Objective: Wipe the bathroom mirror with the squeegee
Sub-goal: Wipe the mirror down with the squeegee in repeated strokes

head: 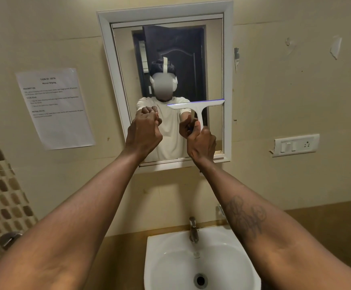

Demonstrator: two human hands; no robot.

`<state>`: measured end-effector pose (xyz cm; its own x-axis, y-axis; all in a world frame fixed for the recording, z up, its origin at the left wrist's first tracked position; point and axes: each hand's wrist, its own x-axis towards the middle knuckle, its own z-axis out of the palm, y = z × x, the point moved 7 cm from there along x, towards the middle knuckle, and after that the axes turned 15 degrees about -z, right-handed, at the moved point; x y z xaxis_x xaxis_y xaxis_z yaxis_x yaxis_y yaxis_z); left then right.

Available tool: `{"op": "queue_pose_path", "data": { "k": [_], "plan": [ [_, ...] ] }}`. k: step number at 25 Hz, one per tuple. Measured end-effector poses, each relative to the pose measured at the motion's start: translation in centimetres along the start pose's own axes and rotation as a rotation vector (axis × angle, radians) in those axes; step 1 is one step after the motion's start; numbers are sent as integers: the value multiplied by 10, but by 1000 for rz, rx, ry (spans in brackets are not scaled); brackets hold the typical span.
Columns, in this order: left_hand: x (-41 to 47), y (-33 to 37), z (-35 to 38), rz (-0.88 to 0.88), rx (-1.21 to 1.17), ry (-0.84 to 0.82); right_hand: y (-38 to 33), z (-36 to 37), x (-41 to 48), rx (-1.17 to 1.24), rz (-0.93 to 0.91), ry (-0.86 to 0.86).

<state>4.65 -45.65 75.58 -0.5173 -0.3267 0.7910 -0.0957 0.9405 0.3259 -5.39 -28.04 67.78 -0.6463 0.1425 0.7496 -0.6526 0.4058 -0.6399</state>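
Note:
A white-framed bathroom mirror (214,59) hangs on the beige wall above the basin. My right hand (201,143) grips the handle of a white squeegee (197,107); its blade lies level against the glass about halfway up, reaching the mirror's right edge. My left hand (143,132) is raised at the mirror's lower left with its fingers curled and nothing in it, close to or touching the glass. The mirror reflects a person in a white shirt and a dark door behind.
A white basin (166,258) with a metal tap (193,229) sits directly below. A printed sheet (55,107) is taped to the wall on the left. A switch plate (296,144) is on the right wall. Mosaic tiles (1,185) run down the far left.

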Motion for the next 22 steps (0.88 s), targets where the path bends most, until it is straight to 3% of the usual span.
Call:
{"op": "queue_pose_path", "data": {
  "k": [22],
  "plan": [
    [-26, -17, 16, -39, 25, -45, 43, 7, -53, 9, 102, -57]
  ]
}}
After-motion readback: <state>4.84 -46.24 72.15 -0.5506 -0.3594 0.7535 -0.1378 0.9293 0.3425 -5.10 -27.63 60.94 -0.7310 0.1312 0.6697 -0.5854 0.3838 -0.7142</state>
